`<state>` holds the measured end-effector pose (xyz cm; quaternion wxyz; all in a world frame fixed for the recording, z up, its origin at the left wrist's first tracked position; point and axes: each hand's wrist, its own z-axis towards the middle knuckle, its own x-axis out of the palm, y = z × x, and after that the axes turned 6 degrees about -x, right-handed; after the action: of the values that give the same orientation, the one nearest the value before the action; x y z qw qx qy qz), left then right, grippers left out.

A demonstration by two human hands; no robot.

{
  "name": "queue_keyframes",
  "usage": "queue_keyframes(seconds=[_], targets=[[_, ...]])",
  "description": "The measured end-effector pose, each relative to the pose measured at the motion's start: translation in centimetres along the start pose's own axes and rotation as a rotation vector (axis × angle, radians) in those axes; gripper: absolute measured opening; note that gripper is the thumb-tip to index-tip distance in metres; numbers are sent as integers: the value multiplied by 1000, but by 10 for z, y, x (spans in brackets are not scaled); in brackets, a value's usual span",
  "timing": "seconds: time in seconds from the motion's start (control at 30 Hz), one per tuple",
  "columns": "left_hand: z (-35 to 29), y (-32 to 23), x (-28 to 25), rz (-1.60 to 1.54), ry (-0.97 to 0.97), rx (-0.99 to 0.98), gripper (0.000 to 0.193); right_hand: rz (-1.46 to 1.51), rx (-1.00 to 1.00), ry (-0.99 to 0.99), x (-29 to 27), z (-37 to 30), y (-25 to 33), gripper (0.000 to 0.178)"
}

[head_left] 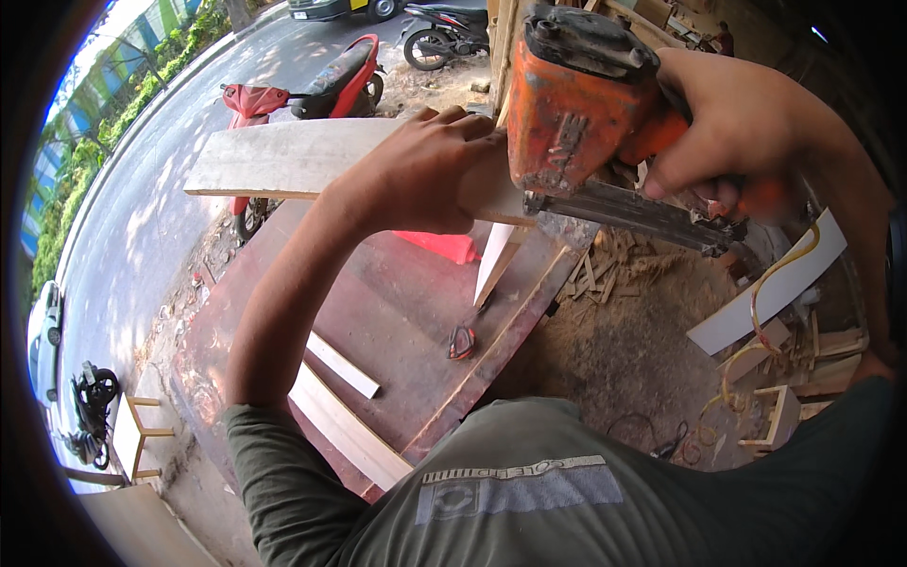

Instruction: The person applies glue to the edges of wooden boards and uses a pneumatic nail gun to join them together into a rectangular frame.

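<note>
My right hand (723, 128) is wrapped round the handle of an orange and black nail gun (562, 128). The gun's nose and dark magazine rest at the right end of a pale wooden board (274, 156), though the exact contact is hidden. My left hand (439, 170) grips this board near that end, fingers curled over its far edge. Beneath it a white-faced upright piece (496, 260) stands on the reddish worktable (406, 321). Lying on the tabletop are a small orange and black tape measure (460, 342), a short pale strip (342, 367) and a longer plank (345, 425).
A yellow air hose (756, 302) hangs at the right, by a white panel (779, 283). Wood offcuts (614, 265) and sawdust cover the ground there. A red motorbike (345, 80) is parked beyond the table, beside the road. At the left stands a small stool (132, 435).
</note>
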<state>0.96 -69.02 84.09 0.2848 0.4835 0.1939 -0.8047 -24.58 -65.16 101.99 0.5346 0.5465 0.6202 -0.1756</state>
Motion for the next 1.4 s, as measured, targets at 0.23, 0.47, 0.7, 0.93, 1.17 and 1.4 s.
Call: queue_keyframes(seconds=[0.23,0.47,0.7,0.93,1.17,1.4], targets=[[-3,3,-4,-2,7,-18,74,-29,-36,-86,9,-7,4,46],[-3,1,-8,-80,69,-29,72,-125,34,-15,3,-10,10,48],[-20,-11,-20,-67,113,-107,92,63,-16,-79,7,-35,-12,40],[-38,-28,-23,-13,71,-76,94,141,-4,-238,10,-42,-24,54],[-42,-35,-25,-26,48,-50,91,23,-30,-248,17,-41,1,37],[-43,-37,-26,22,21,-5,92,-13,-48,-210,18,-30,12,36]])
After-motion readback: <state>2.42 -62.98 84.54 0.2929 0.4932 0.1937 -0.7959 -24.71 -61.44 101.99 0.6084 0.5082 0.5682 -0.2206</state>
